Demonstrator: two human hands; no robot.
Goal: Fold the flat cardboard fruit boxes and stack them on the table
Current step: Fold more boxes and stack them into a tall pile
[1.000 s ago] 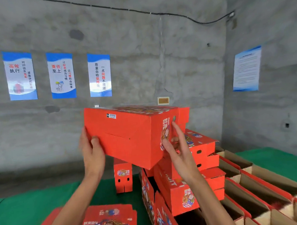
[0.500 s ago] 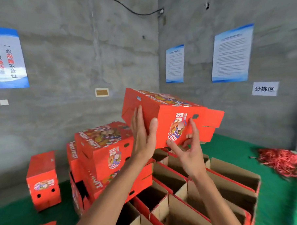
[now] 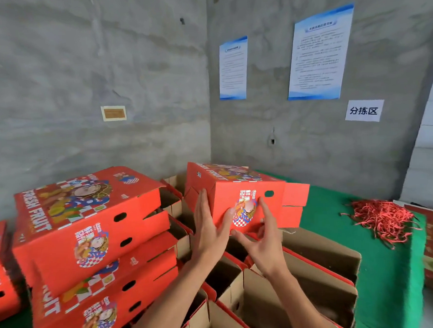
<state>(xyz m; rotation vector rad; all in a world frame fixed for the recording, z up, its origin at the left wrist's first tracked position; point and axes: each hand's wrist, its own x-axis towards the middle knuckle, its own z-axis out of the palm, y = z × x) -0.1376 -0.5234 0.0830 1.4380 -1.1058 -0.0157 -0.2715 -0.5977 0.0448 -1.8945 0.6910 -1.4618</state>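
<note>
Red printed cardboard fruit box [image 3: 239,200], folded and hollow, looks light and stiff though crushable at its loose end flaps; it hangs tilted above the open brown-lined cardboard boxes [image 3: 321,266], best held flat-palmed on 2 opposite walls. The left hand [image 3: 209,228] presses straight fingers on its near corner, while the right hand [image 3: 263,233] props it with spread fingers. Beside it 3 closed red fruit boxes [image 3: 89,234] stack on the green-covered table [image 3: 388,268].
</note>
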